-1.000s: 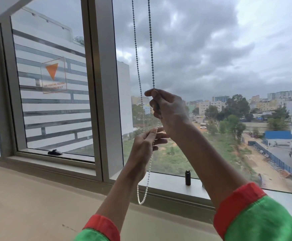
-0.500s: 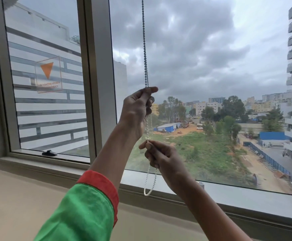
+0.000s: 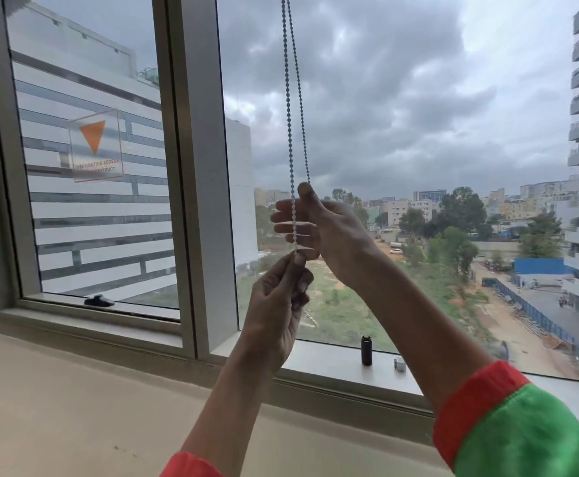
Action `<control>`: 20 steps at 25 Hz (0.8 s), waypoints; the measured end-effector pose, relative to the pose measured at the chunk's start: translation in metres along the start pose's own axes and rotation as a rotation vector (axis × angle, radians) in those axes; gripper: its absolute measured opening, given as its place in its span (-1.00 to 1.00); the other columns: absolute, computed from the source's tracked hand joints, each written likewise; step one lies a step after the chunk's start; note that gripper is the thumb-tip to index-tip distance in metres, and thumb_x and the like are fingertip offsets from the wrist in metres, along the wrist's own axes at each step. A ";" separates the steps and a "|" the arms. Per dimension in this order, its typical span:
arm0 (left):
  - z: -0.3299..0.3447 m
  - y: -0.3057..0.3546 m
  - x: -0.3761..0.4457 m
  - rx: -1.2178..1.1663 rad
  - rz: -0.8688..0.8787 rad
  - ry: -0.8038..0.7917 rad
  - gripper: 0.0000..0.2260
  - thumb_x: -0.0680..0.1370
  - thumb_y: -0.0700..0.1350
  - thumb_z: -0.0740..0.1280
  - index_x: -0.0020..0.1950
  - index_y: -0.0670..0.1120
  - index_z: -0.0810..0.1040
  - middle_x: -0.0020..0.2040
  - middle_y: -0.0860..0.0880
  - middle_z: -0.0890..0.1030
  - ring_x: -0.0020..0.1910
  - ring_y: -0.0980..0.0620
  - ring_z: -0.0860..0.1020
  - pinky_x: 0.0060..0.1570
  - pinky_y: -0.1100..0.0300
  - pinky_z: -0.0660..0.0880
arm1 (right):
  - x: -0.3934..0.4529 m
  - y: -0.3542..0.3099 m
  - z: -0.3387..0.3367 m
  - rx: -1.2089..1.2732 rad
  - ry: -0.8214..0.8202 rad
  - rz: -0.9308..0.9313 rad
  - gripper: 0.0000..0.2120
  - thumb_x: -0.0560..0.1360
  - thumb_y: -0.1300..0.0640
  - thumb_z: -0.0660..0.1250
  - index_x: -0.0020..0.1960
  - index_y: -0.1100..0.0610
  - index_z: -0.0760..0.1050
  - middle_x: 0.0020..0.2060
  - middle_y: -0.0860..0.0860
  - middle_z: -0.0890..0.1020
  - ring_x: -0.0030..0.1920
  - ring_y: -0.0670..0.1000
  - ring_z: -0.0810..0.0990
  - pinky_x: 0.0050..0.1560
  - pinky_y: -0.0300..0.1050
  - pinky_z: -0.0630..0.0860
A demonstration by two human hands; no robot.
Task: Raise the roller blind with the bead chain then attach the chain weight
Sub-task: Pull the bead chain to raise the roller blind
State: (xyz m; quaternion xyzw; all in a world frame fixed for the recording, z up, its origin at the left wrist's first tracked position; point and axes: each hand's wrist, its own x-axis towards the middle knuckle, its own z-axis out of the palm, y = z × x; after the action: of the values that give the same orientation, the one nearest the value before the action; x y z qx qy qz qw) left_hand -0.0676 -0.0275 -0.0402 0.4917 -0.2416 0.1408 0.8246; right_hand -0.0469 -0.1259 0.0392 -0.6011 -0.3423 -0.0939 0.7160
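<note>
In the centre of the frame we hold the bead chain (image 3: pixel 290 98) with both hands. Our right hand (image 3: pixel 329 232) sits uppermost, its fingers curled and pressed together around one strand, the thumb tip raised against that strand where it enters the fist. Our left hand (image 3: pixel 277 304) sits directly below, thumb and forefinger pinching the other strand, the remaining fingers folded loosely. The two hands are just apart.

The chain's long axis runs vertically: two parallel strands descend from the top edge of the frame, slightly diverging toward the hands. Whether a loop hangs below the left hand we cannot tell.

The chain weight (image 3: pixel 366 350), a small dark cylinder, stands upright on the window sill (image 3: pixel 333 359) at lower centre-right, well apart from both hands.
</note>
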 end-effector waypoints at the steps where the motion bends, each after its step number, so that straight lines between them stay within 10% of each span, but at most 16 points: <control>1: -0.003 -0.009 -0.006 0.025 -0.015 0.005 -0.84 0.45 -0.07 0.32 -0.11 -0.07 0.68 -0.48 0.10 0.44 -0.47 0.20 0.34 -0.42 0.37 0.28 | 0.005 -0.010 0.005 0.006 -0.003 -0.021 -0.58 0.59 0.01 0.12 0.12 0.35 0.51 -0.10 0.17 0.64 -0.15 0.11 0.63 -0.09 -0.08 0.58; 5: -0.017 -0.031 -0.019 0.058 -0.068 0.001 -0.84 0.45 -0.07 0.32 -0.15 -0.05 0.70 -0.46 0.11 0.42 -0.47 0.21 0.32 -0.42 0.37 0.26 | 0.007 -0.018 0.014 0.041 0.077 -0.053 -0.70 0.60 0.09 0.14 -0.07 0.26 0.57 -0.45 0.03 0.37 -0.50 -0.06 0.28 -0.48 -0.21 0.27; 10: -0.030 -0.021 -0.013 0.304 -0.160 -0.050 -0.85 0.52 -0.18 0.32 -0.01 -0.10 0.68 -0.34 0.02 0.60 -0.36 0.13 0.43 -0.32 0.36 0.34 | -0.017 0.008 0.007 -0.014 0.112 -0.154 -0.73 0.58 0.11 0.18 -0.23 0.18 0.53 -0.55 -0.06 0.27 -0.52 -0.07 0.15 -0.46 -0.18 0.10; 15: -0.026 0.016 0.013 0.311 -0.111 -0.018 -0.69 0.52 -0.29 0.27 0.25 -0.15 0.51 0.13 -0.09 0.64 0.19 0.00 0.55 0.20 0.13 0.41 | -0.033 0.032 -0.005 -0.076 0.098 -0.159 -0.73 0.58 0.14 0.18 -0.23 0.19 0.54 -0.57 -0.08 0.32 -0.52 -0.09 0.21 -0.48 -0.22 0.17; 20: 0.010 0.059 0.046 0.062 0.048 -0.060 -0.82 0.57 -0.18 0.24 0.12 -0.20 0.53 -0.01 -0.15 0.66 0.00 -0.06 0.64 0.13 0.06 0.55 | -0.047 0.064 0.003 -0.042 0.072 -0.110 -0.70 0.58 0.16 0.17 -0.27 0.13 0.54 -0.60 -0.13 0.31 -0.53 -0.13 0.21 -0.46 -0.24 0.14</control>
State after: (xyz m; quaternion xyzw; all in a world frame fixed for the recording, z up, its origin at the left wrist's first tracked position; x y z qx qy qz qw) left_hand -0.0595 -0.0082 0.0323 0.5150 -0.2736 0.1534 0.7977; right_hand -0.0481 -0.1196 -0.0402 -0.5927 -0.3467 -0.1620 0.7088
